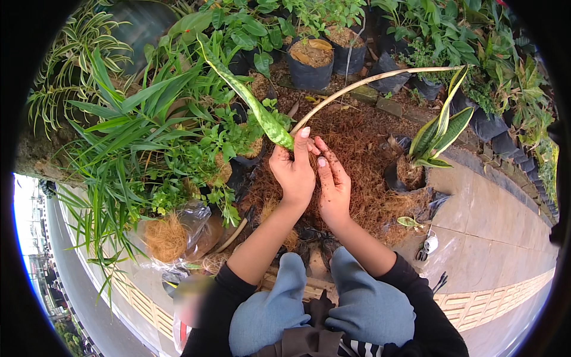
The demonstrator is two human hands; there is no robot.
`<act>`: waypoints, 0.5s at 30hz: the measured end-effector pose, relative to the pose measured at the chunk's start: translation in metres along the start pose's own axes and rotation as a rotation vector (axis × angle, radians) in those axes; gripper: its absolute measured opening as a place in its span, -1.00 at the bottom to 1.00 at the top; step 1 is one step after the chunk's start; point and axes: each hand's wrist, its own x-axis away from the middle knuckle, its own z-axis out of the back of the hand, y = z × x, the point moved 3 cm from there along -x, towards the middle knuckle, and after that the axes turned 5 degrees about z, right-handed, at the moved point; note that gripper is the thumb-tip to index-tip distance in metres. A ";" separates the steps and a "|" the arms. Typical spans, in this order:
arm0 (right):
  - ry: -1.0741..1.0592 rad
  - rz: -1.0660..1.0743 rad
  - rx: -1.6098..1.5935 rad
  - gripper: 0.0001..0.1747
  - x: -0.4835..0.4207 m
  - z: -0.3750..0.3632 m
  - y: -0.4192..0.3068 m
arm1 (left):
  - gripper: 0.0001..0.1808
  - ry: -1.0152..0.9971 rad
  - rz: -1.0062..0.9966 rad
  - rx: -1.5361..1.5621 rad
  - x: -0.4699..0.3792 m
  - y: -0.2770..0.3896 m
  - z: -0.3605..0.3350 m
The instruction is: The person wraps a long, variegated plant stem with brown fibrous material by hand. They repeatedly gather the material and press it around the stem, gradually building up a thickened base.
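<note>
My left hand grips the base of a long mottled snake plant leaf, which slants up to the left. A long, pale, curved stem rises from the same grip and arches far to the right. Close beside it, my right hand is cupped towards the left, with brown crumbs on its fingers; whether it holds anything is hidden. Under both hands spreads a heap of reddish-brown coir fibre. To the right stands a yellow-edged snake plant in a black plastic grow bag.
Leafy potted plants crowd the left. Black grow bags line the back by a brick edging. A clear bag of coconut fibre sits at front left. Scissors and a white spool lie on the pavement.
</note>
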 end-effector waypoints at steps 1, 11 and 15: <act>-0.003 0.008 0.002 -0.54 0.001 0.001 0.002 | -0.71 0.016 0.008 -0.036 0.000 0.000 0.001; -0.060 -0.131 -0.017 -0.45 -0.008 0.005 0.000 | -0.69 -0.337 -0.052 -0.136 -0.010 0.017 0.005; -0.044 -0.339 -0.517 -0.46 -0.007 0.002 -0.009 | -0.74 -0.519 -0.474 -0.319 -0.016 0.024 0.013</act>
